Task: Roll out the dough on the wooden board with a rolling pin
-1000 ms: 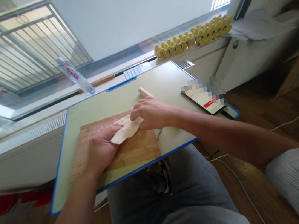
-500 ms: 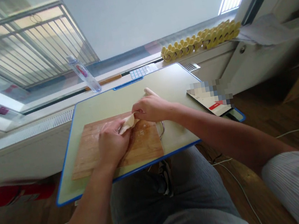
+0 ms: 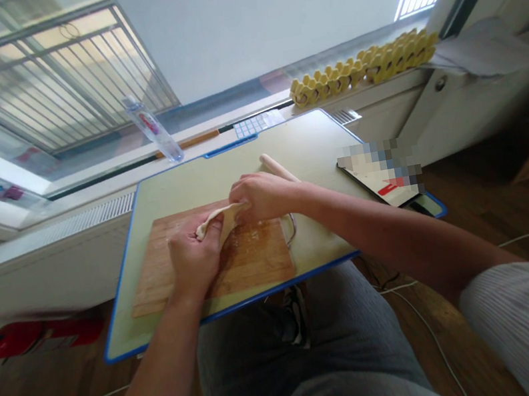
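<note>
A thin, pale sheet of dough is stretched between my two hands just over a wooden cutting board. My left hand pinches its left end, the thumb lying on top. At the other end my right hand grips the dough with curled fingers; the fingertips are partly hidden. White flour marks the board around the hands. Behind my right wrist lies a pale rolling pin, its near end close to the wrist.
The board rests on a small blue-edged table. A tablet-like flat item, partly blurred out, lies at its right edge. On the windowsill stand a plastic bottle and yellow egg trays. A red fire extinguisher is at the lower left.
The dough, bunched and folded between my hands before, is now spread more flat and wide. My left thumb has shifted onto it. The whole view has moved slightly.
</note>
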Tool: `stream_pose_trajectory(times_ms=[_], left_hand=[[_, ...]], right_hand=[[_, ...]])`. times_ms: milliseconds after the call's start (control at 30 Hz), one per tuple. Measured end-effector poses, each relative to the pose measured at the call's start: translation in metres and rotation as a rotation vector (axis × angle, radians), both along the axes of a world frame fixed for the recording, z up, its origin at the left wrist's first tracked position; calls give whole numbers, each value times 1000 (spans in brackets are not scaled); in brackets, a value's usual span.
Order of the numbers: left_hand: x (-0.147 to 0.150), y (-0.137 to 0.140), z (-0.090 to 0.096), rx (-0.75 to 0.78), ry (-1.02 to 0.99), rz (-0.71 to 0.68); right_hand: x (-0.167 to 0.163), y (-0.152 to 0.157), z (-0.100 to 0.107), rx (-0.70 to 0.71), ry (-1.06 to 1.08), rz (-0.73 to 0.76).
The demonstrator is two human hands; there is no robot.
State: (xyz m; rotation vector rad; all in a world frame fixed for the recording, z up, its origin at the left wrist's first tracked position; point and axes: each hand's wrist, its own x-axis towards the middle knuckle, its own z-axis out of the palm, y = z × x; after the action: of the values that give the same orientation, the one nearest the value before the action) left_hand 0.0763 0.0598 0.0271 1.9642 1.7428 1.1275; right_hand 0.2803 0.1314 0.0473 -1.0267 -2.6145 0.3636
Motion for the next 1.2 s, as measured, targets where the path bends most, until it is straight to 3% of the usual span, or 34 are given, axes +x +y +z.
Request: stream_pose_trajectory(times_ms=[133,367,567,800,1067,1200], left_hand=[[0,-1,0,29,-3,-29],[-10,-2,-5,67,42,-42],[-14,0,-6,13,105,14],[-10,0,4,-49,56,11],[-9,5,4,-63,21,56],[-11,8,7,-81,1,55]], right_hand=[[-6,-1,5,8,-44,54],[-15,6,6,-35,-44,-13],[-14,21,4,-69,-19,89],[-15,15,7,-17,-70,-17],[-7,19,6,-38,-61,19],[-9,15,5,-16,-47,-48]])
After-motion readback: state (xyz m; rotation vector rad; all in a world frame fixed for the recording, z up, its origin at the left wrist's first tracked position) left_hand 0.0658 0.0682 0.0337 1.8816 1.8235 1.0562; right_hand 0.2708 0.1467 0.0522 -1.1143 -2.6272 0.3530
